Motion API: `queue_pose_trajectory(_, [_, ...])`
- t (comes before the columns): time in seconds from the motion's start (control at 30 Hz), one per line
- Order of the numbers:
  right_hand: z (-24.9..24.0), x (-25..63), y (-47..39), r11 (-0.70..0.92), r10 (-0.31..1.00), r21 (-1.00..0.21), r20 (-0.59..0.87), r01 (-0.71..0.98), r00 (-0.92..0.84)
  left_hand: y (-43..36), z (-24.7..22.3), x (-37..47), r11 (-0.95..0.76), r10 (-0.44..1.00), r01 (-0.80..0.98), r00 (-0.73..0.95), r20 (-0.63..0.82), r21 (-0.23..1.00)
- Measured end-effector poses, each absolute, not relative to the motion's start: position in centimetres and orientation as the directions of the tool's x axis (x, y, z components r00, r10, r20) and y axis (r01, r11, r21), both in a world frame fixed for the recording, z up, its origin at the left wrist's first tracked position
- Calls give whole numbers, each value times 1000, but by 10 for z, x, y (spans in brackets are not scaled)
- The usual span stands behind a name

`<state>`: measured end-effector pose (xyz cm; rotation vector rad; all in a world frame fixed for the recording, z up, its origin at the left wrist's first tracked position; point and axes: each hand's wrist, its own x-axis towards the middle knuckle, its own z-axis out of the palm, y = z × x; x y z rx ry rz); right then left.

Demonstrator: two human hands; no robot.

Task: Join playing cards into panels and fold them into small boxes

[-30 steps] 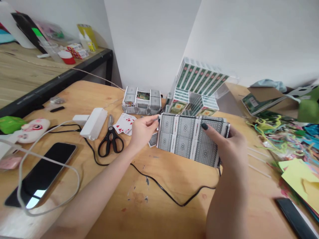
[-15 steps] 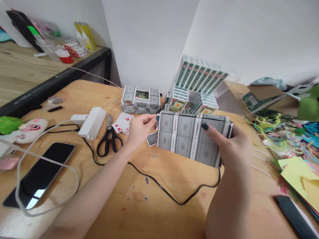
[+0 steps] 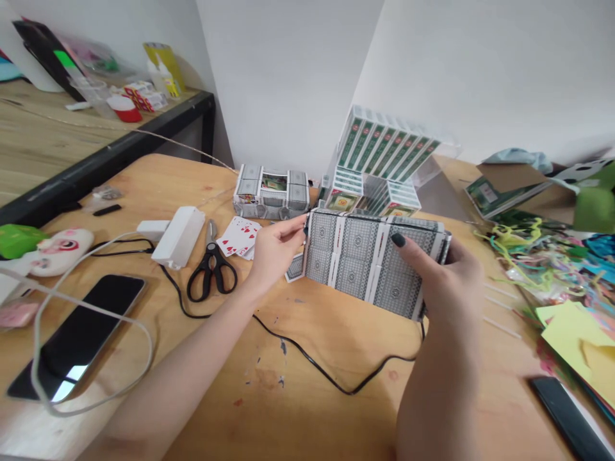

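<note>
A box-shaped model built of grey-backed playing cards [image 3: 356,256] is held tilted above the wooden table. My right hand [image 3: 449,275] grips its right end, thumb on the patterned face and the other fingers hidden behind. At the left end, my left hand [image 3: 281,246] has its fingers pinched together against the edge; whether a small piece is between them I cannot make out. Behind the left hand lie loose playing cards [image 3: 237,237], hearts facing up. A grey-backed card [image 3: 295,267] rests just below its fingers. Black-handled scissors [image 3: 211,269] lie left of the hand.
A similar card-built model [image 3: 271,193] stands at the back, beside stacked green card boxes [image 3: 384,144]. Left are a white power adapter [image 3: 179,237], a phone [image 3: 77,336] and looped cables. A black cord [image 3: 312,355] crosses the front. Coloured pipe cleaners [image 3: 523,246] and yellow paper [image 3: 574,336] lie right.
The card model has risen slightly and tilted a little. My left hand has shifted slightly up and right along its left edge. My right hand keeps its grip.
</note>
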<state>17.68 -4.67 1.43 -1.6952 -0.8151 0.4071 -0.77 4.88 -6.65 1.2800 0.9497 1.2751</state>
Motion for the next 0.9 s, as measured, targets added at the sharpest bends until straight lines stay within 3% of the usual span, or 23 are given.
queue_pose_trajectory(0.17, [12, 179, -45, -128, 684, -946, 132, 297, 718, 48, -65, -6, -59, 966, -219, 235, 111, 974])
queue_pose_trajectory(0.43, [11, 171, -44, -96, 711, -955, 130, 279, 691, 50, -68, -5, -67, 994, -209, 65, 82, 976])
queue_pose_trajectory(0.67, [7, 183, -43, -50, 700, -994, 38, 102, 713, 60, -66, -17, 260, 941, -491, 321, -104, 832])
queue_pose_trajectory(0.77, [10, 182, -44, -55, 708, -998, -27, 17, 706, 63, -70, -21, 395, 879, -489, 446, -166, 778])
queue_pose_trajectory(0.9, [13, 185, -48, -89, 737, -996, -59, 11, 673, 66, -70, -26, 445, 834, -467, 528, -163, 764])
